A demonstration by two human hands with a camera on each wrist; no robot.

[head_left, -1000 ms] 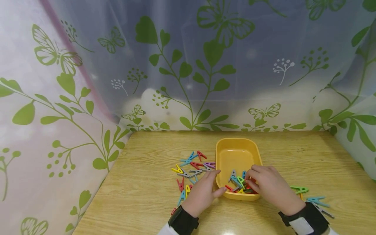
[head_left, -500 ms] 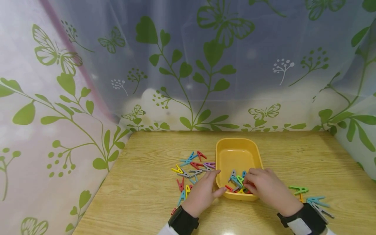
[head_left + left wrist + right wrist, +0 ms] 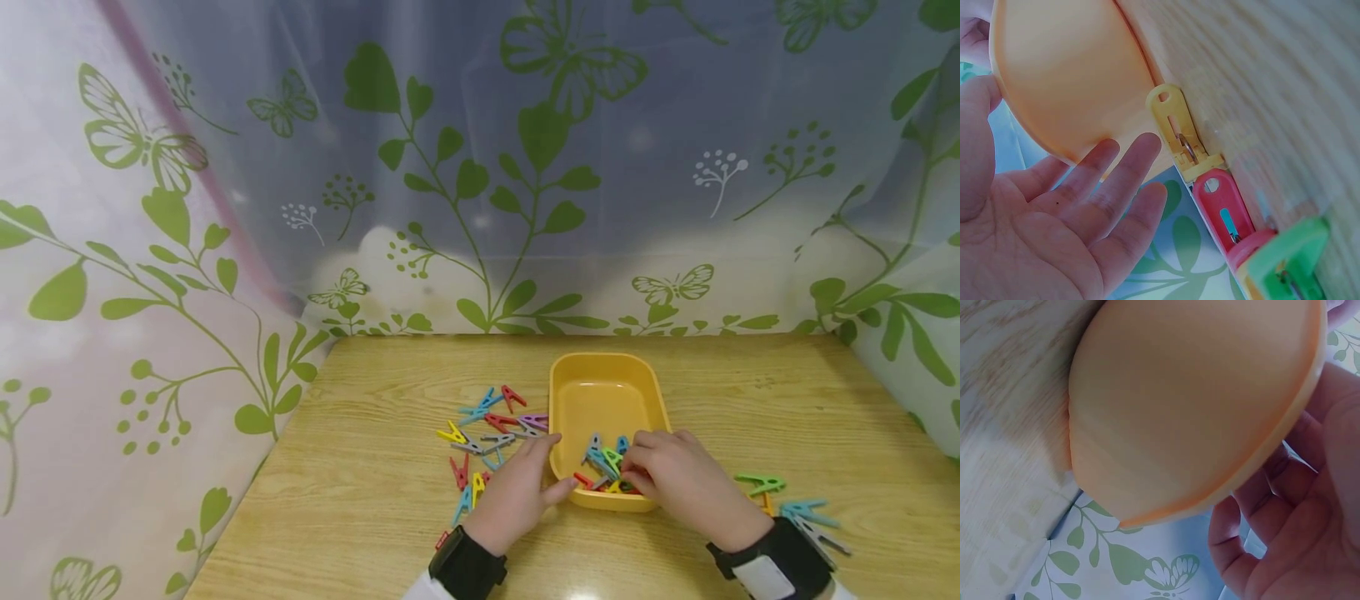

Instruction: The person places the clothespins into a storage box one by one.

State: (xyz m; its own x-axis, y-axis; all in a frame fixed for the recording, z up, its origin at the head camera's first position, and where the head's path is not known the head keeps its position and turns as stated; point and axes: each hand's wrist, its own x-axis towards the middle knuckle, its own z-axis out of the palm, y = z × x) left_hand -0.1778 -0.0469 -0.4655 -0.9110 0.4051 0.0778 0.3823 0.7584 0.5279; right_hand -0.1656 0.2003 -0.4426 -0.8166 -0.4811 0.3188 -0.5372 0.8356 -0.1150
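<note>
A yellow plastic bin stands on the wooden table, with several small clothespins in green, blue, grey, red and yellow heaped in its near end. My left hand is at the bin's near left corner, thumb and fingers spread loosely at the rim. In the left wrist view its fingers extend past the bin's wall. My right hand reaches over the near right rim, curled fingertips down among the clothespins. Whether it pinches one I cannot tell, as the fingertips are hidden. The right wrist view shows bent fingers behind the rim.
Left of the bin lie several more clothespins, including a purple one, a yellow one and a red one. Right of my right wrist are a green clothespin and a blue one. A leaf-printed curtain borders the table.
My right hand has shifted slightly left and deeper into the clothespins; the red one seen at its fingertips a second ago is now hidden. My left hand and the bin stay put.
</note>
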